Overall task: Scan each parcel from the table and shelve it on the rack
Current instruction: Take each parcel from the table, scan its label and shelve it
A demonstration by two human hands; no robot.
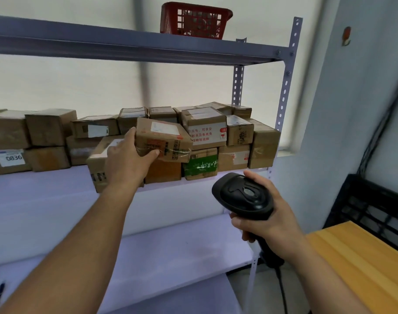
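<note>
On the rack [284, 91], left hand [127, 159] clamps a parcel [164, 141]; right hand [268, 214] grips the scanner [243, 196], its trigger hidden.

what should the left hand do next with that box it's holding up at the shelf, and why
Probably ease the parcel down level onto the boxes below, then let go. The left hand grips its left end, and it sits tilted on top of the stack on the rack, not yet settled. The right hand only holds the scanner.
</note>
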